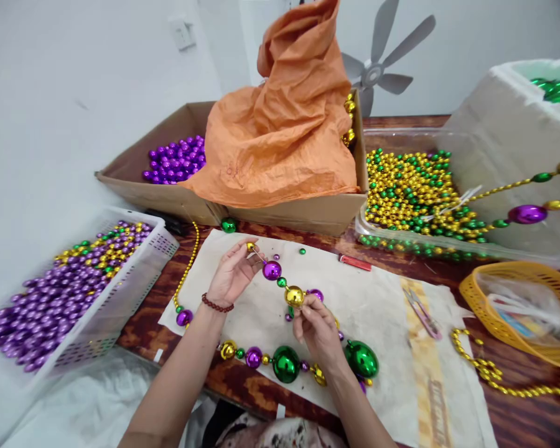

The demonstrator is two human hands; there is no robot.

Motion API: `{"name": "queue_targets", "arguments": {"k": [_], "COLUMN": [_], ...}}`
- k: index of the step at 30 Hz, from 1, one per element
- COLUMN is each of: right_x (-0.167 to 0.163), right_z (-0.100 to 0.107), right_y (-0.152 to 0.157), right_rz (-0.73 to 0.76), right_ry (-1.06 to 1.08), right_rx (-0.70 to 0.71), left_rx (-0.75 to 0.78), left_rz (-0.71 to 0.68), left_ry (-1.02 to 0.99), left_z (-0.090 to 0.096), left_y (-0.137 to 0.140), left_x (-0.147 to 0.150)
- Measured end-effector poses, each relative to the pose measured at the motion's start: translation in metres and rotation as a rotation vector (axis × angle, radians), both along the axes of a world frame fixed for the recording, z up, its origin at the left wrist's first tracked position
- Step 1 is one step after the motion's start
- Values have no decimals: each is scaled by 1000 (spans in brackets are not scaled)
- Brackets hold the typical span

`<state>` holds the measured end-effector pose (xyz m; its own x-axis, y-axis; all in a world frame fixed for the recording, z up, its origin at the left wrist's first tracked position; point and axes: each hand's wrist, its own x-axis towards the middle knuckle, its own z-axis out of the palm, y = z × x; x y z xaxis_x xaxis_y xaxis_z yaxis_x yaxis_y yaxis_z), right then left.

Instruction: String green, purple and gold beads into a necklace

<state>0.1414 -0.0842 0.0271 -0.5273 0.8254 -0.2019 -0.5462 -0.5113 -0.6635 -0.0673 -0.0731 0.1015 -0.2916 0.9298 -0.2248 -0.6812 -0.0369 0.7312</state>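
My left hand (239,270) pinches a small gold bead (251,247) at the end of a thin cord or wire. From there the line runs to a purple ball (272,270), a small green bead (281,282) and a large gold ball (294,297). My right hand (316,323) is closed at that gold ball, its fingertips against the lower right side. More of the bead string, with a big green ball (286,364) and another green ball (361,359), lies on the cloth around my right wrist. Part of it is hidden by my right hand and forearm.
A pale cloth (378,311) covers the table, with a red lighter (354,262) and small scissors (422,313) on it. A white basket (107,292) of beads stands left, a cardboard box (280,211) behind, a clear bin (429,236) and yellow basket (518,336) right.
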Motion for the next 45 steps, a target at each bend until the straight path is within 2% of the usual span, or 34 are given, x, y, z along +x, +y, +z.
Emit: {"name": "queue_targets", "arguments": {"k": [23,29,33,36,39,41,45], "right_x": [-2,-7,-16,-21,-21,-21,-37], "right_z": [2,5,9,9,12,21,49], "right_y": [0,1,2,1,11,26,70], "right_rz": [-59,-64,-43,11,159,179,-24], "right_ry": [-118,-272,-422,-518,-592,-625,-539], "right_rx": [-12,103,170,244,372,459,557], "left_rx": [29,21,2,-26,-36,-5,47], "left_rz": [49,66,92,241,383,353,149], "left_ry": [43,157,59,33,133,212,401], "left_z": [4,1,-9,-14,-17,-19,-23], "left_y": [-3,-8,-7,3,15,19,13], "left_x": [4,12,29,41,47,46,42]}}
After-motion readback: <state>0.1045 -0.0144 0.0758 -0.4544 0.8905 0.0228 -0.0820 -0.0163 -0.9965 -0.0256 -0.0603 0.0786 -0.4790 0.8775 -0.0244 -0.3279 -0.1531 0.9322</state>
